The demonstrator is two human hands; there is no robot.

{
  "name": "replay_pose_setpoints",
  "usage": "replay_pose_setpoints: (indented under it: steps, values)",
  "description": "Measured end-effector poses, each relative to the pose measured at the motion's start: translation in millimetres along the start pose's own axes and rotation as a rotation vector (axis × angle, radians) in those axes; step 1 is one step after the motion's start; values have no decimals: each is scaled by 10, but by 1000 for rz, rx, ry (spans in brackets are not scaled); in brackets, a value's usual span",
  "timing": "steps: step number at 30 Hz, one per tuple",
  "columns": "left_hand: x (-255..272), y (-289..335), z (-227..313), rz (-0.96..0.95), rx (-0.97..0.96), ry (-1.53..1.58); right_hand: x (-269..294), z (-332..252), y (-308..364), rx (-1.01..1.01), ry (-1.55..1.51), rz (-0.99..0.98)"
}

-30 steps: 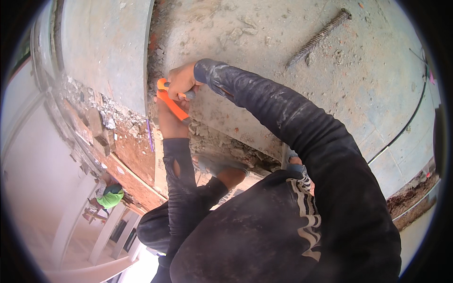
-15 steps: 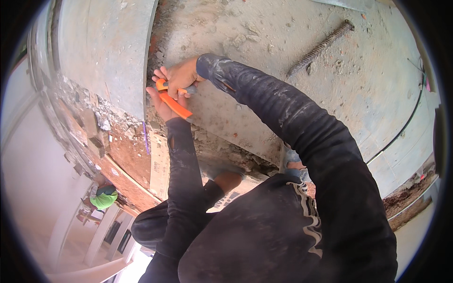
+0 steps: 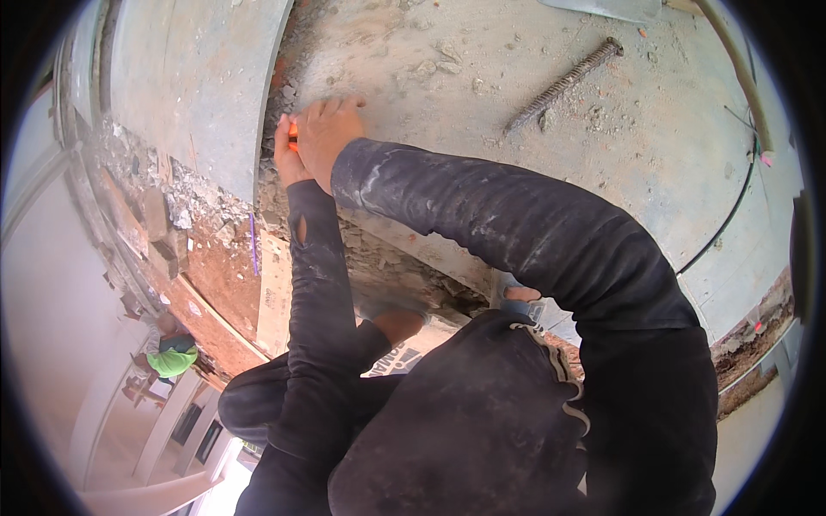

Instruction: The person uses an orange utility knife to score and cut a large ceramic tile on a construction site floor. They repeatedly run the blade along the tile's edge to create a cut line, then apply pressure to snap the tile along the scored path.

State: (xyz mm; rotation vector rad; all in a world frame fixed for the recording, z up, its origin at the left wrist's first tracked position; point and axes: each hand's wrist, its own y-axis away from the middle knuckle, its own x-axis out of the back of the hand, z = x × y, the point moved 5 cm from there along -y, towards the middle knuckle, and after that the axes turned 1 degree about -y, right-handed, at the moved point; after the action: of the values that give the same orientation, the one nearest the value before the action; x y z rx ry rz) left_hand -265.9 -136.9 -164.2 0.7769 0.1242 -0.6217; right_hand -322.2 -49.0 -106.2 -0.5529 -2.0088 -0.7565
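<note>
My left hand [image 3: 290,159] is closed around an orange tool [image 3: 293,136], of which only a small bit shows between my hands. My right hand [image 3: 331,135] lies against the left one with its back turned up and its fingers bent over. It covers most of the tool, so the tool's kind and its far end are hidden. Both hands are together just above the concrete floor slab [image 3: 413,129], beside the broken strip along the edge of a large grey panel [image 3: 198,95].
A rusty ribbed steel bar [image 3: 564,84] lies on the slab at the far right. Rubble [image 3: 202,202] and bricks [image 3: 159,228] line the left side. A cardboard piece [image 3: 274,288] lies near my legs. Another person in a green top [image 3: 172,361] is at lower left. A black cable [image 3: 736,219] curves at right.
My hands have come together, and my right hand has swung over the orange tool. Its long orange part and grey end, seen before, are now covered. The view has shifted slightly.
</note>
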Motion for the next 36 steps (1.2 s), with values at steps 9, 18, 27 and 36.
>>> replay_pose_setpoints:
  steps: [9,18,27,36]
  values:
    - [-87,65,-66,-104,15,198,-156,21,-203,212,-213,-108]
    - [-63,33,-72,-309,-9,304,-109,-34,-164,71,-330,-128]
    - [-26,68,-61,-265,81,527,80,-104,16,169,-242,-116]
    - [214,-9,7,-186,70,390,181,-115,102,170,-272,-174]
